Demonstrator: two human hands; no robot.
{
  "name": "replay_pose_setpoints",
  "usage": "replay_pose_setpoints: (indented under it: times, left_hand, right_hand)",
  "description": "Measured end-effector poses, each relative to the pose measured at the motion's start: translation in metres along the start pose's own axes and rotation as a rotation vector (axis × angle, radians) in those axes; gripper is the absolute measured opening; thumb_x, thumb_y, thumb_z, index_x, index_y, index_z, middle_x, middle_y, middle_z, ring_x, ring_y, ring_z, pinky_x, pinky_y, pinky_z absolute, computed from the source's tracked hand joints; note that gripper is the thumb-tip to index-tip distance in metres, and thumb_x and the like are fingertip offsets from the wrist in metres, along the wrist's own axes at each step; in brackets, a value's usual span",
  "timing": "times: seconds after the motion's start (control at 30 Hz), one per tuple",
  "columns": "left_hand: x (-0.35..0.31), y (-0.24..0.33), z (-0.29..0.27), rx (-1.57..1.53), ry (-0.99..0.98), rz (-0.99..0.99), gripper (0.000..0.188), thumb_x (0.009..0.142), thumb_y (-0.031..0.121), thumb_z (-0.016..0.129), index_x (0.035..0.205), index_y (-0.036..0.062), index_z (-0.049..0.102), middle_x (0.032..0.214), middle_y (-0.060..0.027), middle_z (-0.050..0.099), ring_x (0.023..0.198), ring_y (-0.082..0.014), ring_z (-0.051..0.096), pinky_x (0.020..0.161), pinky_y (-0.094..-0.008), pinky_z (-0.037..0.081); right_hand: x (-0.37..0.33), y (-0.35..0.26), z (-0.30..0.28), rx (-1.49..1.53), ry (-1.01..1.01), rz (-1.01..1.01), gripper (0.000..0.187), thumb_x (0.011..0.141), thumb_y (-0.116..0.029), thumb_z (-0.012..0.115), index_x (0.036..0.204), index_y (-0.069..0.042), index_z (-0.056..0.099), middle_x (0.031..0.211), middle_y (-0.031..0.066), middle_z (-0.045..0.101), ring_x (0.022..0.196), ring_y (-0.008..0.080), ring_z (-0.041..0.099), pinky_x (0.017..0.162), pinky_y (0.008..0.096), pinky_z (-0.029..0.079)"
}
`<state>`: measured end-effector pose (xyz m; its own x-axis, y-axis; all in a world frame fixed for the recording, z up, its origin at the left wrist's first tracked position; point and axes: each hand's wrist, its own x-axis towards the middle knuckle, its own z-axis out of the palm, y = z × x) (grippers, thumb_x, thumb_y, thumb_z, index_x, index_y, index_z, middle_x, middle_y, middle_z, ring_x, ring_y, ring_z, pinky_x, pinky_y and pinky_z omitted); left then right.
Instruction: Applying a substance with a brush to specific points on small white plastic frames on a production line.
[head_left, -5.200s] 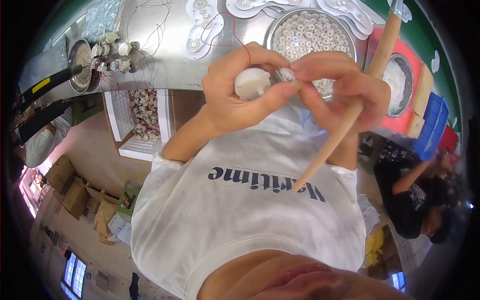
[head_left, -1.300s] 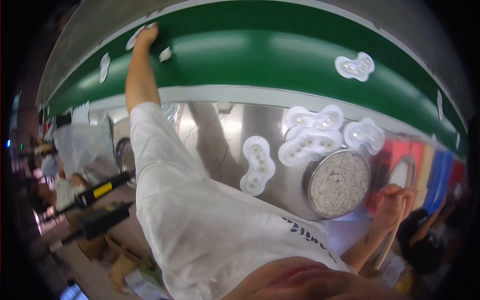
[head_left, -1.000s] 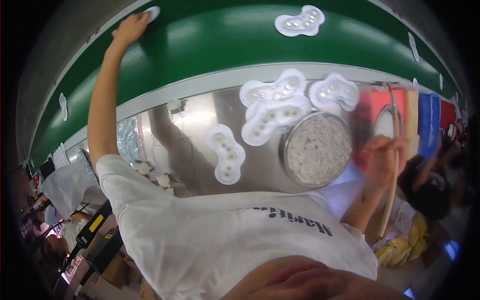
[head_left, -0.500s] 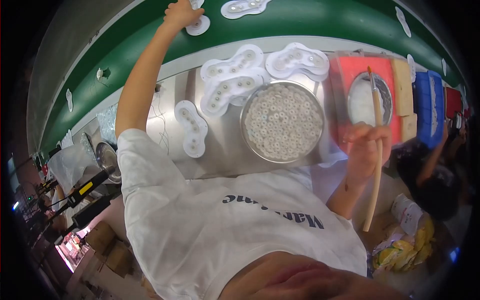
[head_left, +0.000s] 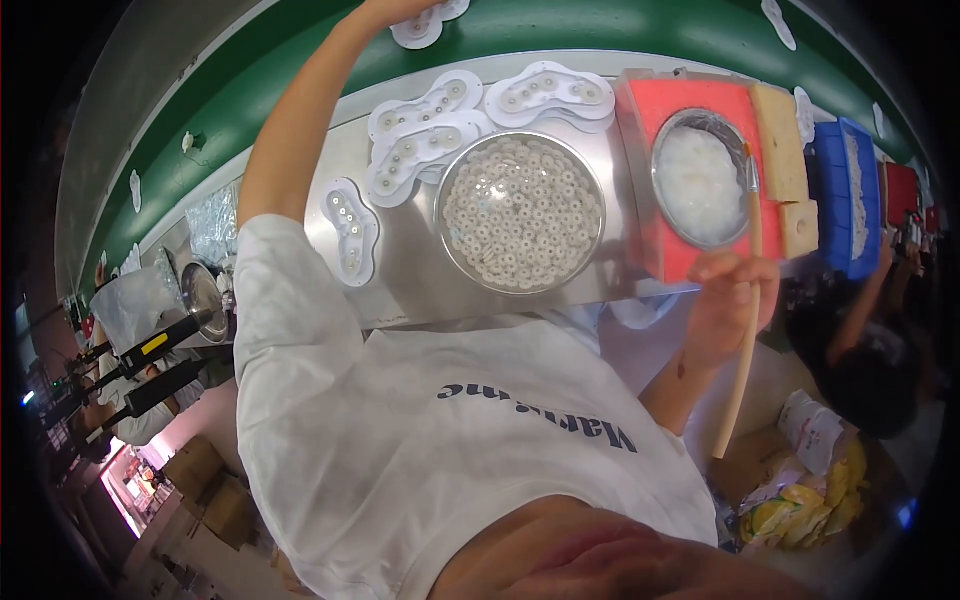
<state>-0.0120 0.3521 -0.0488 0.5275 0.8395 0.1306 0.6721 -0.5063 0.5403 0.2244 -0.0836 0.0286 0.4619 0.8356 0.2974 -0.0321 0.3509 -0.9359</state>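
My right hand (head_left: 732, 300) is closed around the pale wooden handle of a paintbrush (head_left: 748, 340). The brush stands roughly upright, its brown bristles pointing away from me beside a metal bowl (head_left: 664, 205) of white paste (head_left: 697, 172). My left arm stretches to the far green belt, where my left hand (head_left: 396, 8) is cut off by the upper edge. A white curved piece (head_left: 418, 32) lies by that hand; the fingers are mostly out of view, so their grip is unclear. Several white curved pieces with small round discs (head_left: 420, 150) lie on the metal table, one (head_left: 350, 232) apart.
A round metal bowl (head_left: 440, 232) full of small white ring-shaped discs stands mid-table. Red foam (head_left: 650, 100) surrounds the paste bowl, with yellow foam blocks (head_left: 777, 125) and a blue bin (head_left: 830, 200) to its right. The green belt (head_left: 600, 25) runs along the back.
The view has shifted, so the table's things appear further left. My left hand has moved right and up, partly out of view, with the white piece near it. My right hand still holds the paintbrush.
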Motion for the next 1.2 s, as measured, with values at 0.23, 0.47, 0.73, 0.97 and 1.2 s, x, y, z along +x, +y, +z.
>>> replay_pose_setpoints:
  times: [0.23, 0.47, 0.73, 0.97, 1.2]
  left_hand:
    - [-0.002, 0.021, -0.013, -0.167, -0.355, 0.080, 0.071, 0.071, 0.050, 0.070, 0.119, 0.0005, 0.055, 0.114, -0.0241, 0.055, 0.109, -0.0399, 0.053, 0.092, -0.0473, 0.043]
    - [0.013, 0.022, 0.009, 0.176, -0.228, -0.449, 0.059, 0.065, 0.041, 0.079, 0.088, -0.0112, 0.064, 0.082, -0.0228, 0.066, 0.074, -0.0294, 0.066, 0.064, -0.0369, 0.050]
    - [0.005, 0.037, 0.000, 0.232, -0.247, -0.430, 0.049, 0.063, 0.035, 0.080, 0.082, -0.0082, 0.067, 0.081, -0.0206, 0.067, 0.074, -0.0276, 0.067, 0.066, -0.0357, 0.052]
    - [-0.017, 0.026, -0.008, 0.251, -0.046, -0.383, 0.062, 0.062, 0.034, 0.081, 0.100, -0.0084, 0.057, 0.096, -0.0239, 0.065, 0.090, -0.0307, 0.065, 0.075, -0.0363, 0.052]
    - [-0.116, -0.008, -0.064, 0.145, -0.030, -0.445, 0.065, 0.066, 0.035, 0.078, 0.109, -0.0065, 0.053, 0.099, -0.0211, 0.063, 0.090, -0.0322, 0.063, 0.077, -0.0384, 0.051]
  right_hand:
    - [0.000, 0.003, -0.006, 0.001, 0.022, -0.003, 0.025, 0.089, -0.024, 0.053, 0.094, -0.002, 0.041, 0.076, 0.0171, 0.058, 0.068, 0.0225, 0.054, 0.065, 0.0330, 0.047]
    - [0.003, 0.003, -0.004, 0.029, 0.061, -0.021, 0.020, 0.087, -0.016, 0.054, 0.092, -0.002, 0.041, 0.071, 0.0198, 0.059, 0.062, 0.0241, 0.054, 0.062, 0.0360, 0.048]
    - [-0.004, -0.003, -0.005, 0.022, 0.019, -0.034, 0.021, 0.088, -0.021, 0.051, 0.093, -0.003, 0.042, 0.075, 0.0164, 0.057, 0.071, 0.0225, 0.054, 0.065, 0.0334, 0.045]
    - [-0.007, -0.002, -0.008, 0.058, 0.013, -0.027, 0.022, 0.089, -0.020, 0.050, 0.098, -0.002, 0.043, 0.076, 0.0171, 0.057, 0.070, 0.0230, 0.053, 0.067, 0.0343, 0.045]
    - [-0.002, 0.004, 0.000, 0.103, -0.080, -0.004, 0.024, 0.088, -0.022, 0.051, 0.097, -0.002, 0.044, 0.078, 0.0166, 0.057, 0.072, 0.0229, 0.053, 0.068, 0.0341, 0.043]
